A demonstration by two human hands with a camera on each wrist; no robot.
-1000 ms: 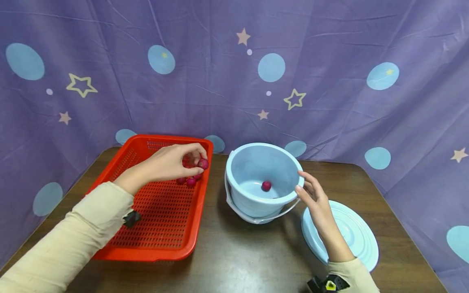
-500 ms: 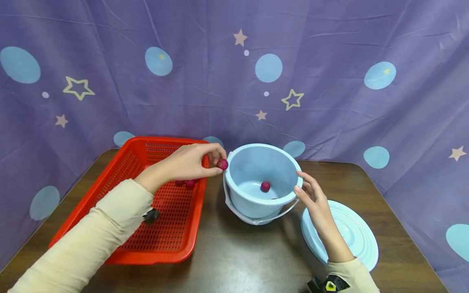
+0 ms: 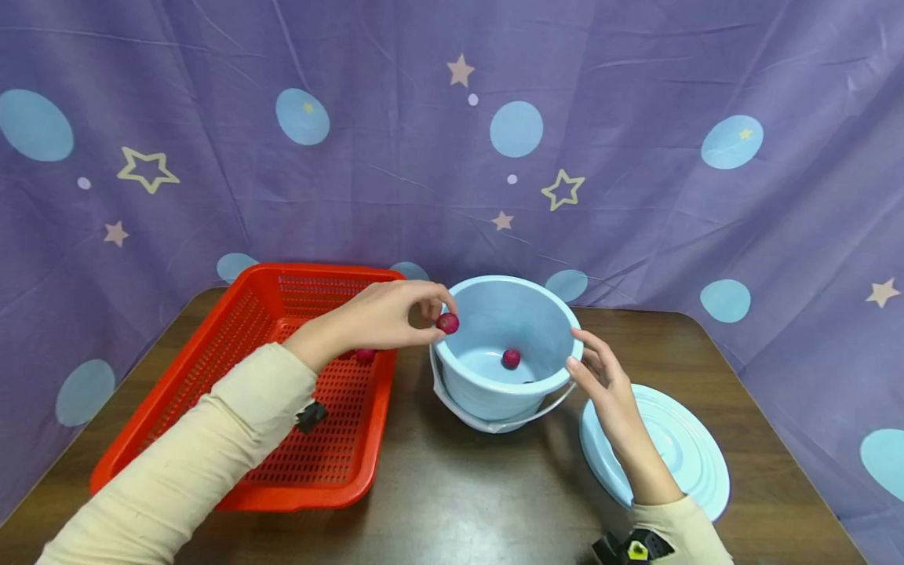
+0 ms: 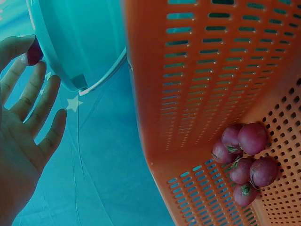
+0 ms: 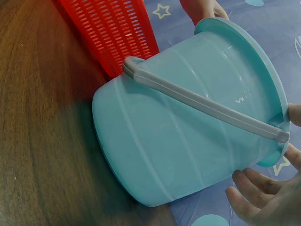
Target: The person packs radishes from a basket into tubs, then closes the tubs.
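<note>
My left hand [image 3: 384, 315] pinches a small round red radish [image 3: 447, 322] between thumb and fingertips, at the left rim of a light blue bucket [image 3: 487, 402]. In the left wrist view, that held radish [image 4: 34, 52] overlaps the bucket's edge, the other fingers spread beside it. Thumb and finger of my right hand [image 3: 609, 388] hold the right side of the bucket's rim. Inside the bucket lies one radish [image 3: 512, 359], with a sliver of another half hidden by the near wall. Several radishes [image 4: 252, 139] lie together in a red plastic basket [image 3: 384, 424] on the left.
A round light blue lid [image 3: 681, 451] lies on the wooden table [image 3: 452, 486] to the right, partly under my right forearm. The bucket's pale handle [image 5: 202, 101] hangs down at its front. A purple patterned cloth [image 3: 395, 157] hangs behind the table.
My left hand has carried the radish out from over the basket, rightward to the bucket's rim. The basket has shifted slightly left in view. The right hand stays at the rim.
</note>
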